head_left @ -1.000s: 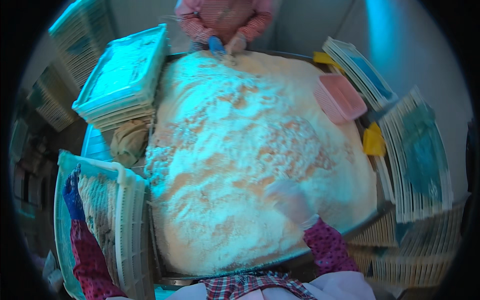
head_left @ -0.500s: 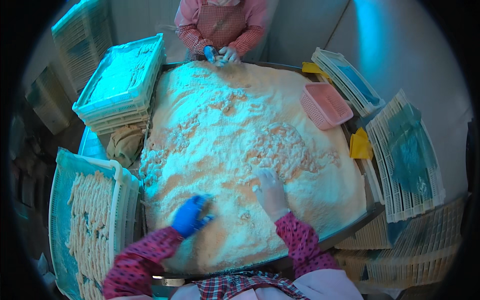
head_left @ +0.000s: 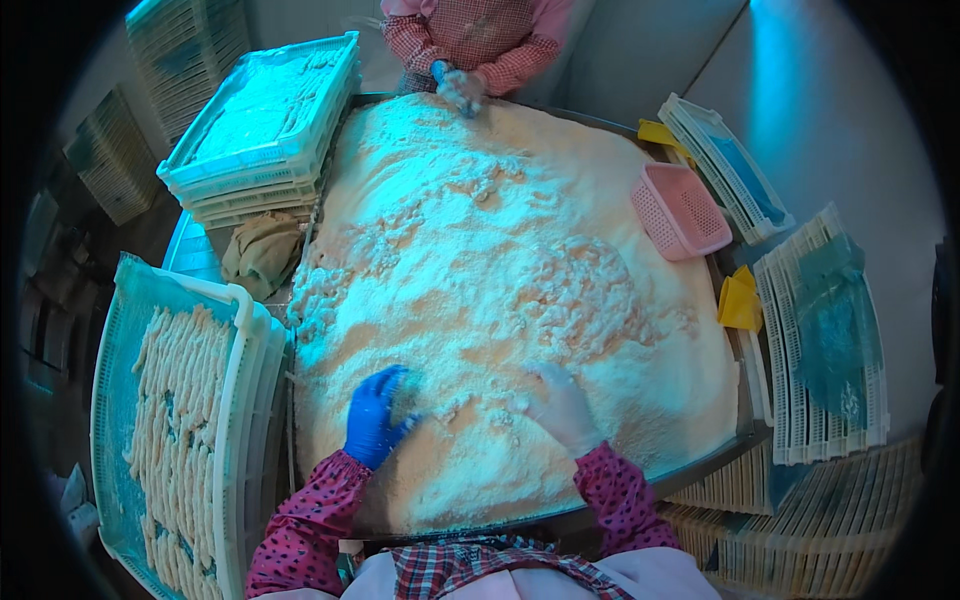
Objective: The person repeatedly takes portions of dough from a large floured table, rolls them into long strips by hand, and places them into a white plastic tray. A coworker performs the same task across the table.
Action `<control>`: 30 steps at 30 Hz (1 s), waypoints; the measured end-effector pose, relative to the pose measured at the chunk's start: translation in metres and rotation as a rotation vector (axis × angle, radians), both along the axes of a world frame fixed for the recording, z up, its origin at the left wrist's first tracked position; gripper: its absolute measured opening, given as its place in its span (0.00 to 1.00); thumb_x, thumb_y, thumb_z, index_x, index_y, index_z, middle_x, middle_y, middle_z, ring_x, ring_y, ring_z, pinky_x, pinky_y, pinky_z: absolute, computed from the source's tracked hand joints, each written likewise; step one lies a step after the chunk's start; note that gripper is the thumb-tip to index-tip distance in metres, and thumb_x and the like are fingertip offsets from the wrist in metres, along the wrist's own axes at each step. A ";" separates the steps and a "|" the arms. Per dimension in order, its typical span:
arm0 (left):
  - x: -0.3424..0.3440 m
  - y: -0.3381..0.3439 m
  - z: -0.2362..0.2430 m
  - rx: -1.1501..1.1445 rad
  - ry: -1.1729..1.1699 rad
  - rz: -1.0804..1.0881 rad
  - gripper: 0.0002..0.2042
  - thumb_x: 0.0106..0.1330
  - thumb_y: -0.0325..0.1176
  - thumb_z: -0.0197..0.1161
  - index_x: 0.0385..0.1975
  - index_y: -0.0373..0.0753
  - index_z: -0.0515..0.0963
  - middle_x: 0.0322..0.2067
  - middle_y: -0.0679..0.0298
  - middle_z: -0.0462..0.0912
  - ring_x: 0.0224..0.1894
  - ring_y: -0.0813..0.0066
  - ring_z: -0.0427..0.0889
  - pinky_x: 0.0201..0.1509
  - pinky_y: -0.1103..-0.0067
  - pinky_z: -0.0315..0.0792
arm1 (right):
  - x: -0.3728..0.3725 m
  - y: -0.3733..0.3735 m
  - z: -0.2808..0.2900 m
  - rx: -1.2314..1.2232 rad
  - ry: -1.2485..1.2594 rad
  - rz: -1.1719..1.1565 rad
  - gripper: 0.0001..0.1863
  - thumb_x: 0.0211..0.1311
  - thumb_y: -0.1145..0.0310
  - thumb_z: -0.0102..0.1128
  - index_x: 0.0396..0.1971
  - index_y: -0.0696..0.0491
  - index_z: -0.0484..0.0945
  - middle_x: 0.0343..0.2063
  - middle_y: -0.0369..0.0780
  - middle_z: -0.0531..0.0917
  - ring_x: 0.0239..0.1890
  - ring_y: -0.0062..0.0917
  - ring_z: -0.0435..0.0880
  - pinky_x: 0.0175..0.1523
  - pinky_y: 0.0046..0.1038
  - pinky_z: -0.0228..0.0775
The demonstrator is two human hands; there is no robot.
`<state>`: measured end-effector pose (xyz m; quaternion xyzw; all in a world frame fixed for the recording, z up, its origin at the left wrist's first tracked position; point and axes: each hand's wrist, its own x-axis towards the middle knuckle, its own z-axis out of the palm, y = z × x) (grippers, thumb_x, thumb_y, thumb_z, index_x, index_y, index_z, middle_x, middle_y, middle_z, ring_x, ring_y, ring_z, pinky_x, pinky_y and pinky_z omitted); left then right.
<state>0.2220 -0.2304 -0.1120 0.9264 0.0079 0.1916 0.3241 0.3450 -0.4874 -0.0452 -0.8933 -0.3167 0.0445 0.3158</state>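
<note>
A big round tray (head_left: 700, 470) is heaped with pale breadcrumbs (head_left: 500, 260). My left hand (head_left: 375, 415), in a blue glove, rests palm down on the near part of the heap with fingers curled into the crumbs. My right hand (head_left: 560, 405), in a white crumb-dusted glove, lies flat on the crumbs a little to the right, fingers spread. Neither hand visibly holds a piece. Several lumps of coated pieces (head_left: 585, 290) show in the crumbs beyond my right hand.
A white crate (head_left: 240, 400) at my left holds rows of breaded strips (head_left: 180, 400). Stacked crates (head_left: 260, 130) stand at the far left, a pink basket (head_left: 680, 210) and more white crates (head_left: 815, 350) on the right. Another person's gloved hands (head_left: 458, 85) work the far edge.
My left hand came from the crate of strips at my left onto the crumb heap. My right hand shifted left and nearer to me.
</note>
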 end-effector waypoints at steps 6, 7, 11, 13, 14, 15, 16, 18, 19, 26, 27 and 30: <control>0.022 -0.045 -0.016 0.012 0.103 -0.120 0.20 0.54 0.33 0.66 0.48 0.39 0.74 0.43 0.58 0.78 0.44 0.62 0.78 0.49 0.71 0.71 | -0.036 0.013 -0.041 0.065 -0.108 -0.003 0.18 0.55 0.69 0.61 0.47 0.55 0.73 0.41 0.41 0.78 0.44 0.32 0.78 0.52 0.28 0.69; 0.020 -0.040 -0.022 -0.362 0.148 -0.061 0.19 0.54 0.31 0.67 0.46 0.39 0.75 0.43 0.58 0.78 0.44 0.64 0.77 0.49 0.73 0.71 | -0.027 -0.001 -0.053 0.220 0.082 -0.132 0.17 0.56 0.71 0.60 0.46 0.57 0.73 0.40 0.40 0.79 0.43 0.29 0.78 0.52 0.26 0.68; 0.035 -0.030 0.015 -0.948 0.226 -0.095 0.14 0.58 0.29 0.65 0.44 0.37 0.75 0.42 0.64 0.80 0.43 0.76 0.76 0.50 0.78 0.70 | -0.010 0.001 -0.042 0.708 0.636 -0.233 0.16 0.57 0.80 0.53 0.48 0.58 0.73 0.39 0.34 0.79 0.41 0.15 0.76 0.47 0.19 0.68; 0.036 -0.019 -0.004 -0.956 0.289 -0.180 0.13 0.61 0.30 0.63 0.45 0.36 0.75 0.41 0.64 0.80 0.44 0.77 0.76 0.49 0.79 0.71 | -0.009 0.012 -0.051 0.641 0.731 -0.225 0.20 0.58 0.81 0.53 0.53 0.58 0.71 0.44 0.34 0.78 0.42 0.15 0.76 0.47 0.19 0.69; 0.034 -0.017 0.003 -1.066 0.307 -0.079 0.13 0.61 0.31 0.63 0.45 0.37 0.75 0.41 0.65 0.80 0.42 0.77 0.77 0.47 0.79 0.71 | -0.010 0.013 -0.046 0.713 0.754 -0.235 0.21 0.58 0.80 0.54 0.53 0.58 0.71 0.45 0.34 0.77 0.42 0.15 0.76 0.48 0.19 0.69; 0.034 -0.013 0.018 -1.175 0.319 0.019 0.13 0.62 0.32 0.62 0.45 0.38 0.75 0.40 0.65 0.80 0.39 0.76 0.77 0.45 0.79 0.72 | -0.008 0.014 -0.034 0.785 0.772 -0.244 0.22 0.58 0.79 0.56 0.54 0.57 0.70 0.47 0.35 0.76 0.43 0.15 0.76 0.48 0.19 0.69; 0.035 -0.008 0.033 -1.283 0.329 0.120 0.13 0.62 0.34 0.62 0.45 0.38 0.76 0.39 0.66 0.81 0.37 0.75 0.78 0.42 0.79 0.72 | -0.005 0.016 -0.025 0.857 0.790 -0.252 0.23 0.57 0.78 0.57 0.54 0.57 0.70 0.49 0.35 0.76 0.44 0.16 0.76 0.49 0.18 0.68; 0.026 -0.002 0.039 -1.034 0.429 0.046 0.16 0.63 0.37 0.61 0.48 0.38 0.74 0.43 0.58 0.80 0.38 0.70 0.80 0.43 0.77 0.73 | -0.005 0.025 -0.018 0.655 0.741 -0.168 0.25 0.55 0.77 0.59 0.56 0.56 0.69 0.49 0.36 0.76 0.46 0.20 0.75 0.52 0.23 0.68; 0.024 -0.001 0.032 -0.862 0.464 0.015 0.18 0.63 0.38 0.61 0.49 0.37 0.73 0.44 0.57 0.80 0.39 0.67 0.80 0.44 0.76 0.73 | -0.007 0.028 -0.018 0.554 0.714 -0.124 0.27 0.54 0.76 0.60 0.57 0.55 0.68 0.49 0.37 0.77 0.47 0.23 0.75 0.53 0.26 0.67; -0.008 -0.001 0.032 0.000 0.168 -0.180 0.27 0.51 0.37 0.67 0.53 0.40 0.70 0.48 0.54 0.75 0.48 0.53 0.75 0.51 0.67 0.70 | -0.031 0.039 -0.022 0.027 -0.214 0.170 0.25 0.46 0.75 0.61 0.49 0.55 0.73 0.46 0.45 0.76 0.50 0.38 0.74 0.55 0.34 0.67; -0.010 -0.012 0.024 0.084 0.160 -0.149 0.26 0.52 0.36 0.66 0.53 0.41 0.70 0.47 0.55 0.76 0.47 0.55 0.75 0.52 0.67 0.69 | -0.038 0.057 -0.029 -0.028 -0.279 0.262 0.24 0.45 0.75 0.61 0.48 0.55 0.74 0.44 0.44 0.77 0.49 0.37 0.75 0.53 0.34 0.68; -0.018 -0.001 -0.014 0.163 0.102 0.000 0.23 0.51 0.31 0.63 0.51 0.42 0.72 0.44 0.58 0.77 0.45 0.57 0.75 0.49 0.68 0.69 | -0.034 0.066 -0.044 -0.091 -0.282 0.301 0.22 0.44 0.75 0.61 0.45 0.53 0.76 0.38 0.41 0.78 0.44 0.35 0.76 0.48 0.35 0.70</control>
